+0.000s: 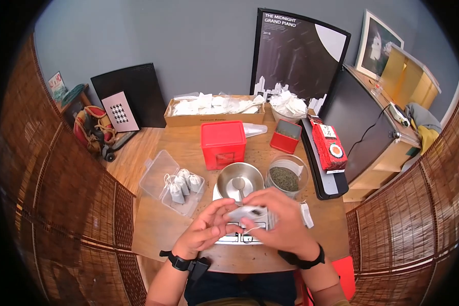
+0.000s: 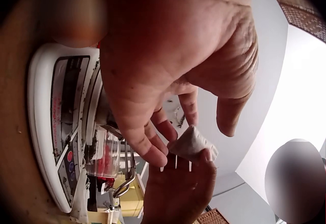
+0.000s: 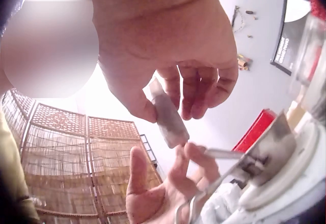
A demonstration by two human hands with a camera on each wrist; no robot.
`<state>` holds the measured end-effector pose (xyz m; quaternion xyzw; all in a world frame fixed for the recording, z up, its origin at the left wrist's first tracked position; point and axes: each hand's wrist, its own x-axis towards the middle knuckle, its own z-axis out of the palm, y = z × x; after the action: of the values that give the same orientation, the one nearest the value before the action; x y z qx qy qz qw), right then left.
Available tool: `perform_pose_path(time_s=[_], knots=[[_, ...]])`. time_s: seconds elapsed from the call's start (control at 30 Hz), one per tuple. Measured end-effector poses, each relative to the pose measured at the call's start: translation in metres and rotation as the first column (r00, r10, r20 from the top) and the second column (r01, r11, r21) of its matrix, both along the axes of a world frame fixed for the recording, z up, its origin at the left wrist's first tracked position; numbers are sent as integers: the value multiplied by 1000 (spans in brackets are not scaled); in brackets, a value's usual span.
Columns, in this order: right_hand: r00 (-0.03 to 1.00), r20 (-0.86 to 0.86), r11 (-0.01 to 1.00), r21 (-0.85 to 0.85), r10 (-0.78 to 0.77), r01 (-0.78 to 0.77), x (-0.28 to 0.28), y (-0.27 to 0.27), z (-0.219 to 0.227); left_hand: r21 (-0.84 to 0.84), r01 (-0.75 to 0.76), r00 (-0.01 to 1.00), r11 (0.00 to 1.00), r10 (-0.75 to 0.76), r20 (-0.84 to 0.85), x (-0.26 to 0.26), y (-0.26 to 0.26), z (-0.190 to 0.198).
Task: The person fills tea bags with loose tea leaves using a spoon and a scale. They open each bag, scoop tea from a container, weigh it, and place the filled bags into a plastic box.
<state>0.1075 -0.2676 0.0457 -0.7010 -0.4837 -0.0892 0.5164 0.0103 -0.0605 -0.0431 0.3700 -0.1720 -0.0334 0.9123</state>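
Note:
My right hand (image 1: 288, 222) pinches a filled tea bag (image 3: 170, 119) between thumb and fingers above the table's front part. My left hand (image 1: 204, 229) is beside it, palm turned up, its fingertips right at the bag's lower end and its thumb apart. Beneath both hands is a white kitchen scale (image 2: 38, 117), partly hidden by them. On the scale stands a steel bowl (image 1: 223, 179) with a spoon (image 1: 239, 187) in it. Several filled tea bags (image 1: 177, 193) with strings stand in a clear plastic box (image 1: 155, 176) to the left.
A clear tub (image 1: 302, 178) of dried leaves (image 1: 283, 179) stands right of the bowl. Behind are a large red tin (image 1: 223, 145), a small red tin (image 1: 284, 144) and a cardboard box (image 1: 217, 121) of white bags. A red packet (image 1: 329, 148) lies at the right.

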Motion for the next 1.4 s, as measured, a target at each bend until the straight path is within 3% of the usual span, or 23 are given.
perform_pose_path(time_s=[0.07, 0.13, 0.23, 0.27, 0.37, 0.47, 0.5, 0.6, 0.73, 0.9, 1.1, 1.3, 1.4], knots=[[996, -78, 999, 7, -35, 36, 9, -16, 4, -20, 16, 1000, 1000, -16, 16, 2, 1, 1], [951, -221, 976, -39, -216, 212, 22, -35, 7, 1, 27, 999, 1000, -27, -21, 3, 2, 0], [909, -249, 941, -31, -333, 336, 47, -54, 4, 12, 37, 999, 999, -36, -33, 3, 4, -3], [911, -246, 942, -33, -330, 333, 56, -61, 3, 10, 33, 999, 999, -32, -30, 4, 4, -3], [865, -35, 844, -242, -501, 479, 64, -71, 16, 3, 31, 999, 1000, -31, -43, 5, 5, -3], [831, -61, 823, -193, -553, 534, 73, -74, 7, -21, 63, 998, 998, -63, 5, 6, 7, -4], [828, 21, 818, -140, -561, 558, 78, -75, 1, -16, 56, 998, 998, -56, -1, 6, 7, -4], [796, 1, 768, -262, -605, 584, 82, -80, -1, -17, 44, 999, 999, -44, -8, 7, 6, -3], [786, -47, 772, -232, -617, 592, 83, -76, -6, -32, 27, 999, 999, -28, -29, 8, 6, -4], [753, 182, 739, -149, -632, 657, 83, -73, -5, -45, 24, 999, 999, -25, -38, 8, 6, -5], [734, 288, 753, -62, -615, 655, 88, -71, -3, -23, 7, 998, 1000, -8, -56, 8, 7, -6], [769, 67, 768, -55, -635, 638, 83, -67, 3, -2, -13, 997, 1000, 13, -77, 7, 6, -4], [760, 140, 747, -141, -634, 650, 82, -69, 5, -16, 1, 998, 1000, -2, -57, 8, 6, -6]])
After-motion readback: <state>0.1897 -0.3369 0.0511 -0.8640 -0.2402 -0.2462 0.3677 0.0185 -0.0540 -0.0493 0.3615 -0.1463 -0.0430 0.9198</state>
